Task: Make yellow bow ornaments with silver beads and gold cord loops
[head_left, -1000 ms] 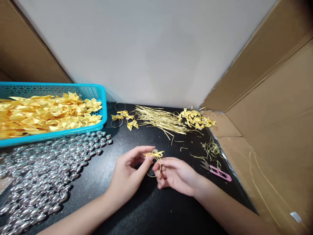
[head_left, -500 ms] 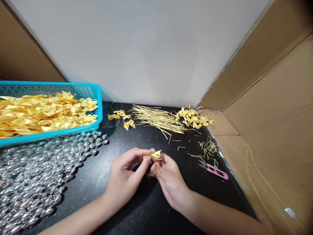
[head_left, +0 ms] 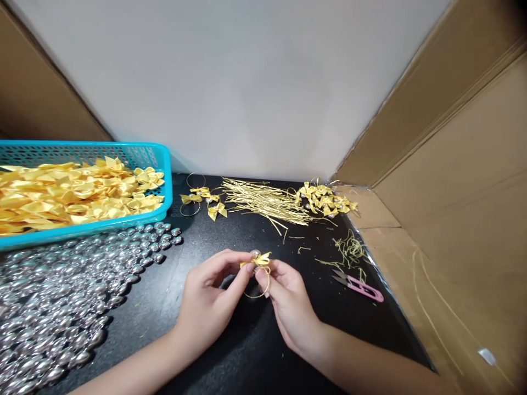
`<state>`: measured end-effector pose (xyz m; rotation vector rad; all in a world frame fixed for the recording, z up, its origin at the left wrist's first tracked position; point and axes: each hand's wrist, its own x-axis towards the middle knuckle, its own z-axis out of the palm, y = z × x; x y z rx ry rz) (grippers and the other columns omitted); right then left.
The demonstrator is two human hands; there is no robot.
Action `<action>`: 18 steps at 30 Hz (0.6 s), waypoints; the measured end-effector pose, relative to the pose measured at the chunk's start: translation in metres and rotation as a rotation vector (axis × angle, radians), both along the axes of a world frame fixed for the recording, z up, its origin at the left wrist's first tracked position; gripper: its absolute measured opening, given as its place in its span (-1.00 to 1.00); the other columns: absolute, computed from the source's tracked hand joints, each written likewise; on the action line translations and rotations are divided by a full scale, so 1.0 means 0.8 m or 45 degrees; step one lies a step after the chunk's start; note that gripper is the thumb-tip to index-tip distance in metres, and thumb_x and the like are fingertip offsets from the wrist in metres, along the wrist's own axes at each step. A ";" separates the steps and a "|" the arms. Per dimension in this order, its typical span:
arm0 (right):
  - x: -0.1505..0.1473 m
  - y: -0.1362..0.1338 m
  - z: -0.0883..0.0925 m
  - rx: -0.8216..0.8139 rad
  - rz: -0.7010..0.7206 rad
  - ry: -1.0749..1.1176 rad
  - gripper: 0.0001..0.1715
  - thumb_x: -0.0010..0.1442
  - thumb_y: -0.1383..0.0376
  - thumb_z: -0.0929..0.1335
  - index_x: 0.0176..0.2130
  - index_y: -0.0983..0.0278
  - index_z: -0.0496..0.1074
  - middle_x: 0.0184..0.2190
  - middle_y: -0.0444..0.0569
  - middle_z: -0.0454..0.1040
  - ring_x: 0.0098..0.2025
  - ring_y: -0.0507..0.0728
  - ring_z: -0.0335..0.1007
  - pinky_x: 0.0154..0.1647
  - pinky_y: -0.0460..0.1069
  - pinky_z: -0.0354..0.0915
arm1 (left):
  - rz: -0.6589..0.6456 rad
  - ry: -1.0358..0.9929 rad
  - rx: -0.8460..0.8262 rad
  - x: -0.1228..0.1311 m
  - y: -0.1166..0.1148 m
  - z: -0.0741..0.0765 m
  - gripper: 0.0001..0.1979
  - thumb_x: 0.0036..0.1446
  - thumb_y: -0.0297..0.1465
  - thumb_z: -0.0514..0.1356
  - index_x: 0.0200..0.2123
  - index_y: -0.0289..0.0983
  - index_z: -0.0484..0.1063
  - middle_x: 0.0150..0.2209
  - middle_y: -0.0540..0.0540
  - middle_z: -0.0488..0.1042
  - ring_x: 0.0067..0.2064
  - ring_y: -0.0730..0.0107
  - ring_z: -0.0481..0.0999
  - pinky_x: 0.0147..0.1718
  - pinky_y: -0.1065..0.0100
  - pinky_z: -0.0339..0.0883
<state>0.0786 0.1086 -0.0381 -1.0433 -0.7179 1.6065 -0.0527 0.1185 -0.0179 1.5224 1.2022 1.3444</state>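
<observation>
Between my two hands is a small yellow ribbon bow (head_left: 262, 259) with a silver bead (head_left: 256, 254) at its top and a loop of gold cord (head_left: 258, 296) hanging below. My left hand (head_left: 216, 291) pinches the bow's left side between thumb and forefinger. From the other side, my right hand (head_left: 290, 299) is closed on the bow and cord, its thumb against the loop. Fingertips hide part of the knot. Pink thread snips (head_left: 362, 288) lie to the right of my right hand.
A blue basket (head_left: 167, 186) of yellow bows (head_left: 82, 189) stands at left, with many silver beads (head_left: 61, 296) before it. Gold cord lengths (head_left: 265, 200) lie at the back, between finished bows (head_left: 216, 210) and a bow pile (head_left: 325, 198). Cord scraps (head_left: 349, 247) lie right. Cardboard (head_left: 453, 164) borders the table.
My right thumb has shifted slightly, and the cord loop beneath the bow now shows rounder and more fully. Both hands keep hold of the bow in nearly the same place.
</observation>
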 end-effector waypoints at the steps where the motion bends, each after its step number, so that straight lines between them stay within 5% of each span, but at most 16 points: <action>1: 0.002 -0.001 -0.002 0.067 0.012 -0.051 -0.75 0.00 0.16 0.49 -0.43 0.27 0.44 -0.47 -0.14 0.41 -0.41 0.01 0.24 -0.31 -0.06 0.20 | 0.001 -0.046 -0.077 0.001 0.000 0.002 -0.90 0.05 -0.50 0.26 -0.33 -0.24 0.56 -0.40 -0.02 0.61 -0.40 0.45 0.58 -0.43 0.52 0.46; 5: 0.014 0.000 -0.007 0.535 0.107 -0.442 -0.87 0.15 0.27 0.40 -0.42 0.23 0.40 -0.47 -0.13 0.37 -0.39 0.05 0.26 -0.29 -0.03 0.21 | -0.006 -0.193 -0.362 0.000 0.003 0.007 -0.91 0.01 -0.41 0.30 -0.35 -0.27 0.55 -0.43 -0.05 0.63 -0.43 0.40 0.59 -0.45 0.49 0.47; 9: 0.029 0.006 -0.004 0.873 0.402 -0.660 -0.91 0.17 0.36 0.32 -0.39 0.20 0.38 -0.48 -0.12 0.34 -0.39 0.07 0.26 -0.30 -0.01 0.23 | 0.012 -0.238 -0.445 -0.002 0.006 0.006 -0.88 -0.03 -0.40 0.32 -0.36 -0.29 0.56 -0.46 -0.05 0.62 -0.45 0.42 0.57 -0.46 0.50 0.45; 15: 0.038 0.012 0.001 0.896 0.472 -0.799 -0.97 0.10 0.34 0.35 -0.39 0.22 0.42 -0.49 -0.12 0.34 -0.40 0.08 0.25 -0.30 -0.01 0.19 | -0.016 -0.262 -0.435 -0.002 0.005 0.005 -0.90 -0.03 -0.41 0.32 -0.36 -0.27 0.55 -0.44 -0.03 0.63 -0.44 0.43 0.57 -0.44 0.50 0.45; 18: 0.038 0.018 -0.005 0.646 0.298 -0.677 -0.77 0.15 0.28 0.30 -0.49 0.26 0.47 -0.56 -0.10 0.32 -0.46 0.06 0.22 -0.38 -0.02 0.14 | -0.011 -0.173 -0.377 -0.003 0.005 0.003 -0.91 0.00 -0.41 0.30 -0.36 -0.27 0.56 -0.42 -0.05 0.63 -0.42 0.41 0.58 -0.42 0.48 0.45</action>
